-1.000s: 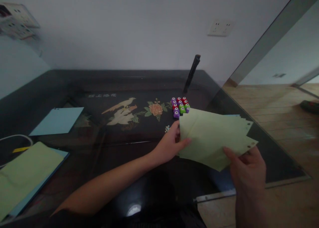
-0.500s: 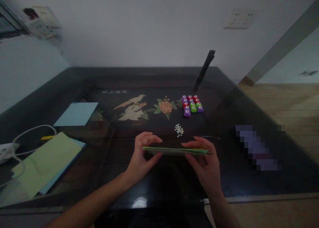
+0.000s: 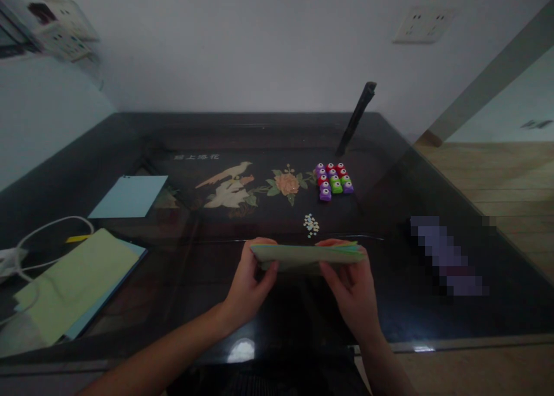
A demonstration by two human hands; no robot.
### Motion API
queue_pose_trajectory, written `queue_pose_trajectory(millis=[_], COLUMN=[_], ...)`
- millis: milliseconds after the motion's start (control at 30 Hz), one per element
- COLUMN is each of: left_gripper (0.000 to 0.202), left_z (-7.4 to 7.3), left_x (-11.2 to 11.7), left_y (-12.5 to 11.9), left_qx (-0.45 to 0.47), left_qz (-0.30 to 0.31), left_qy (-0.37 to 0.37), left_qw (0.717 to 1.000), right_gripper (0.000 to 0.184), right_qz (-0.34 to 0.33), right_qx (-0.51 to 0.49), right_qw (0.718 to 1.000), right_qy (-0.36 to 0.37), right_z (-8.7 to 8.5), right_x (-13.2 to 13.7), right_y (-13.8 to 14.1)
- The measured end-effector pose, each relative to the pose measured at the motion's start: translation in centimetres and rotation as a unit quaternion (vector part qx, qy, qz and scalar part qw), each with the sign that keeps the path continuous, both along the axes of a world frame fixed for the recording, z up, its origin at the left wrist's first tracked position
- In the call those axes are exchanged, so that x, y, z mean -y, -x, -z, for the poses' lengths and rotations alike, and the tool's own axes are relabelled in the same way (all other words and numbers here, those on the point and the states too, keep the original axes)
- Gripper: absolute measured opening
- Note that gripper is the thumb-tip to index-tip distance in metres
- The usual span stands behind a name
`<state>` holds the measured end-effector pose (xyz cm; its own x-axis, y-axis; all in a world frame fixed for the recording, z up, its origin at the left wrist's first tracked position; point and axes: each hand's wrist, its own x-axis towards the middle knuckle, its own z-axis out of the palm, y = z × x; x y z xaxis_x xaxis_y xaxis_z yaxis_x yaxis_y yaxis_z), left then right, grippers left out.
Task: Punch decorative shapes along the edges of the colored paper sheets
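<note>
Between my hands is a thin stack of coloured paper sheets [image 3: 298,254], held up above the near part of the dark table. Its greyish-green face tilts toward me, and coloured edges fan out slightly at the top right. My left hand [image 3: 255,275] grips the left end, thumb on the near face and fingers behind. My right hand [image 3: 350,275] pinches the right end the same way. Just beyond the paper lies a little pile of tiny pale pieces [image 3: 310,225]. Farther back sits a block of small purple, red and green pieces with eye-like dots [image 3: 334,181].
Yellow-green paper sheets [image 3: 82,280] over blue ones lie at left, beside a white cable [image 3: 56,221]. A light blue sheet [image 3: 130,196] is behind them. A black stick-like object [image 3: 357,119] stands at the back right. A blurred-out purple item [image 3: 448,257] lies at right.
The paper stack has tipped so that its near face shows more, where before it was seen almost edge-on. Both hands have kept their grip, and their fingers have dropped behind the paper.
</note>
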<state>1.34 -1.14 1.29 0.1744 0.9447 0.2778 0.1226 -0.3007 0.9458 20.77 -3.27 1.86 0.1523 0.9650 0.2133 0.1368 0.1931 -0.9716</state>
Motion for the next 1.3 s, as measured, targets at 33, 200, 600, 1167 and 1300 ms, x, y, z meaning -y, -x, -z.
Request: queue_pose_trajectory(millis=[33, 200, 600, 1167, 1300], left_gripper=[0.021, 0.023, 0.022, 0.051, 0.062], left_z=[0.1, 0.7, 1.4, 1.9, 1.5], left_x=[0.0, 0.4, 0.1, -7.1, -7.0], left_y=[0.1, 0.5, 0.8, 7.9, 6.8], left_qx=[-0.003, -0.002, -0.157, -0.114, -0.100], left_qz=[0.001, 0.048, -0.005, -0.054, -0.022], left_qy=[-0.023, -0.058, -0.021, 0.220, 0.225], left_qw=[1.000, 0.997, 0.987, 0.967, 0.969], right_gripper=[0.029, 0.029, 0.038, 0.042, 0.034], right_qz=[0.005, -0.007, -0.007, -0.169, -0.152], right_qx=[0.010, 0.088, 0.209, 0.563, 0.593], right_qw=[1.000, 0.996, 0.977, 0.803, 0.775], right_qy=[-0.006, 0.006, 0.045, -0.102, -0.155], right_z=[0.2, 1.4, 2.0, 2.7, 3.3], right_x=[0.1, 0.6, 0.8, -9.5, -8.6], right_y=[-0.1, -1.0, 0.3, -2.4, -3.1])
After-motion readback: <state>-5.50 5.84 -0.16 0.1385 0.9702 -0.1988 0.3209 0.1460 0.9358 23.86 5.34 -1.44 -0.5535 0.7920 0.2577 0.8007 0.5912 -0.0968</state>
